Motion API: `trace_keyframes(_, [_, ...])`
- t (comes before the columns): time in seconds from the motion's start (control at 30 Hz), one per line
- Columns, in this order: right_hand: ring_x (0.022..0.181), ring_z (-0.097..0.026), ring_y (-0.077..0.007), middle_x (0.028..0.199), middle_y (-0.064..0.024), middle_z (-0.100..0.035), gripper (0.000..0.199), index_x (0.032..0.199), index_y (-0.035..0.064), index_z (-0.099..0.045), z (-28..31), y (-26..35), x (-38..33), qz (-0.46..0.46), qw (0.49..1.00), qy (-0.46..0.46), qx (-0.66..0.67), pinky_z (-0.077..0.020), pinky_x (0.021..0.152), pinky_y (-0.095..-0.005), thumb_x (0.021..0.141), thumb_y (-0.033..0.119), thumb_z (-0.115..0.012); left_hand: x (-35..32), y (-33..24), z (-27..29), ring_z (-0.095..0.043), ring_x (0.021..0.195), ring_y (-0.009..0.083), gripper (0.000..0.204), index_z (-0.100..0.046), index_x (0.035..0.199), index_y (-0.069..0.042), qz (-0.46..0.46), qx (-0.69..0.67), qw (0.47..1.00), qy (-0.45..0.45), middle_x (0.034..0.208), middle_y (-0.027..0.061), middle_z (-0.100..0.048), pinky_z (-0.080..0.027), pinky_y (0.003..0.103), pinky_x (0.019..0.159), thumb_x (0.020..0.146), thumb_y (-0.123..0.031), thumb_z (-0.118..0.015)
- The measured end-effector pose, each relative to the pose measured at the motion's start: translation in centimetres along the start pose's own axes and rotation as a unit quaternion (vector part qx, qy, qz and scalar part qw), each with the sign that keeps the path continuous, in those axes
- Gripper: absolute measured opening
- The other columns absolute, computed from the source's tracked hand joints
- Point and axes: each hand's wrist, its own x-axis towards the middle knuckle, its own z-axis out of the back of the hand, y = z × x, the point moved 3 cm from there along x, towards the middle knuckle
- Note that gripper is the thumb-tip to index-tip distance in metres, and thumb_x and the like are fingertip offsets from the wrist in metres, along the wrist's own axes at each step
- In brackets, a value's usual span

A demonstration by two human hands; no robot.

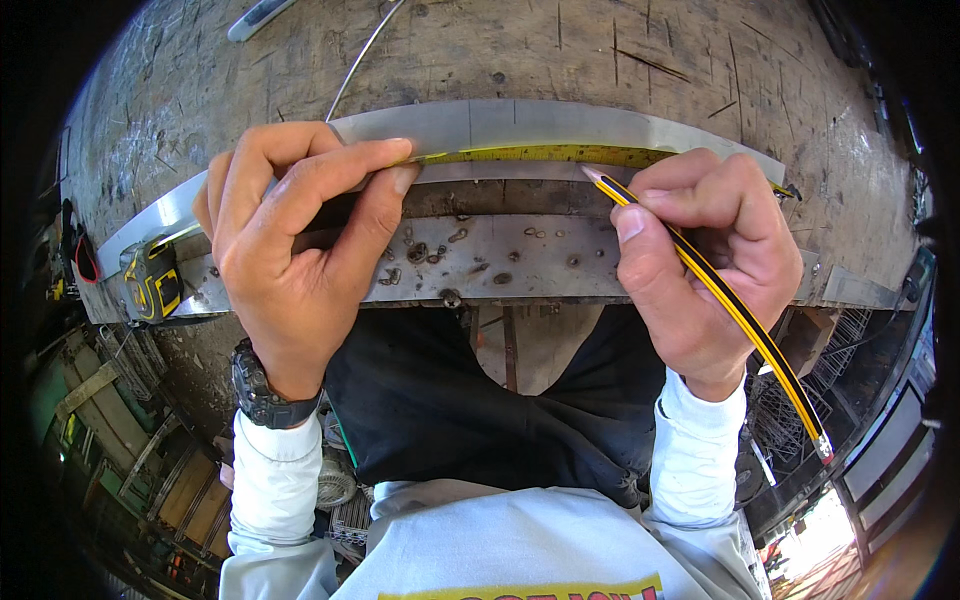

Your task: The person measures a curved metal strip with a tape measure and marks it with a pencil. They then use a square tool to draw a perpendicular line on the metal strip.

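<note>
A long grey metal strip [520, 122] lies across the bench, and the yellow blade of a tape measure [545, 154] stretches along it. My left hand [290, 235] pinches the blade's edge against the strip between thumb and forefinger. The black-and-yellow tape case [152, 283] rests left of that hand. Gripped in my right hand [715, 235] is a yellow-and-black striped pencil [748, 322]. Its sharpened tip touches the strip's near part, just below the blade. The right fingers are curled around the pencil, and their far side hides part of the blade's right end.
Nearer to me, a metal plate [500, 262] with burn marks or holes runs along the front edge of the wooden bench [560, 60]. A thin rod [365, 58] and a pale-handled tool [258, 18] lie at the far left. Wire racks [850, 340] stand at lower right.
</note>
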Motion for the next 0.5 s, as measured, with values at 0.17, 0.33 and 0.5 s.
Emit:
trace_keyframes(0.17, [0.074,-0.058,-0.0112,0.089,-0.0139,-0.068,0.02,0.09,0.0,-0.057,-0.1,0.2,0.1,-0.007,1.0,0.012,-0.01,-0.0472,0.068,-0.024,0.083,-0.006,-0.074,0.0,0.0,0.0,-0.061,0.089,0.018,0.02,-0.084,0.103,-0.011,0.003,-0.002,1.0,-0.002,0.095,0.0025,-0.068,-0.043,0.033,0.086,0.083,-0.009,-0.086])
trace_keyframes(0.33, [0.072,-0.059,-0.0134,0.085,-0.0145,-0.066,0.019,0.09,0.002,-0.055,1.1,-0.2,0.1,-0.048,0.994,0.029,0.094,-0.0497,0.07,-0.0264,0.083,0.002,-0.073,0.0,0.1,0.1,-0.06,0.089,0.0181,0.02,-0.084,0.103,-0.011,0.005,-0.004,1.0,0.003,0.095,0.0021,-0.067,-0.043,0.033,0.086,0.083,-0.009,-0.087])
trace_keyframes(0.5, [0.076,-0.062,-0.0161,0.088,-0.016,-0.066,0.019,0.095,0.0024,-0.056,1.2,-0.1,0.1,-0.04,0.994,0.024,0.095,-0.0534,0.078,-0.0304,0.085,0.005,-0.072,0.0,0.0,0.1,-0.06,0.089,0.0182,0.02,-0.085,0.102,-0.012,-0.001,0.0,1.0,-0.003,0.094,0.0016,-0.067,-0.043,0.033,0.086,0.082,-0.009,-0.087])
